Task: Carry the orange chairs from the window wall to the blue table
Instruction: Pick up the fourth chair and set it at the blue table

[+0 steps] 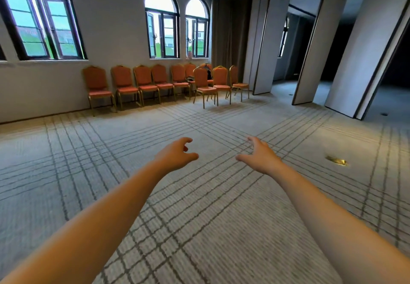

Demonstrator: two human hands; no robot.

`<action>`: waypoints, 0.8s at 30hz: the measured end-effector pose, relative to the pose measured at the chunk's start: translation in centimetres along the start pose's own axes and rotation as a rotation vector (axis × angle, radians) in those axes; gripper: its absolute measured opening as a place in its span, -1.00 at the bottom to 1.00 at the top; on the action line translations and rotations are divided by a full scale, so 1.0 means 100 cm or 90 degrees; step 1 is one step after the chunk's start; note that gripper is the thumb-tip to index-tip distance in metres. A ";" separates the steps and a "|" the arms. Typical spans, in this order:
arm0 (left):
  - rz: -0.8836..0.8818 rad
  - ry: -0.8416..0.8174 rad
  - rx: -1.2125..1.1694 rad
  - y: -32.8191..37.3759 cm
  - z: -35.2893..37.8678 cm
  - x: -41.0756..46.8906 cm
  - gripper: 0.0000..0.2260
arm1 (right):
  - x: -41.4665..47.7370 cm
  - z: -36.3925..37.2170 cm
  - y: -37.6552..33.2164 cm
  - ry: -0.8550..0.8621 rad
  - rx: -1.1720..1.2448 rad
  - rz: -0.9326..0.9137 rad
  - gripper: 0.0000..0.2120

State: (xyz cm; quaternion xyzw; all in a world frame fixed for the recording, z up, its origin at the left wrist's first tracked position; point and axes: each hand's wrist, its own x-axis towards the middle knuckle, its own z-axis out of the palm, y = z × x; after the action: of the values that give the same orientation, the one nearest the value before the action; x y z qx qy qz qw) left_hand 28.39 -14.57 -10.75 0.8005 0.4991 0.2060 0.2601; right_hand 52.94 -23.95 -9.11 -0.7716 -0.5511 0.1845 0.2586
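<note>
Several orange chairs [144, 82] with gold frames stand in a row along the window wall, far ahead across the carpet. Three more orange chairs [203, 83] stand a little forward of the row's right end. My left hand [177, 154] and my right hand [258, 155] reach out in front of me over the carpet, both with loosely curled fingers and holding nothing. Neither hand is near a chair. No blue table is in view.
Patterned grey carpet [199, 206] stretches between me and the chairs. Tall folding partition panels [269, 44] stand at the right, with a dark room behind them. A brass floor plate [336, 160] sits in the carpet at the right. A dark bag [208, 72] rests on one chair.
</note>
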 end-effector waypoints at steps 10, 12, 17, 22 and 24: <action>-0.027 -0.067 -0.003 -0.019 0.005 0.293 -0.42 | 0.277 -0.017 0.018 0.014 0.019 0.037 -0.15; -0.027 -0.086 0.003 -0.017 0.017 0.338 -0.42 | 0.322 -0.018 0.034 0.005 0.023 0.055 -0.14; -0.027 -0.094 0.005 -0.013 0.031 0.457 -0.44 | 0.451 -0.026 0.065 0.000 0.043 0.069 -0.11; -0.050 -0.083 0.007 0.000 0.046 0.609 -0.44 | 0.618 -0.045 0.093 -0.042 0.049 0.063 -0.09; -0.066 -0.073 0.011 0.011 0.049 0.669 -0.43 | 0.681 -0.060 0.102 -0.070 0.042 0.062 -0.09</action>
State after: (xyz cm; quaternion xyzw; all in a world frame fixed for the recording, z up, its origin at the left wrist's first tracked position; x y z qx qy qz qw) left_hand 59.89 44.60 -9.18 0.7862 0.5260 0.1414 0.2919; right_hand 86.12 36.63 -10.48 -0.7771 -0.5201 0.2569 0.2441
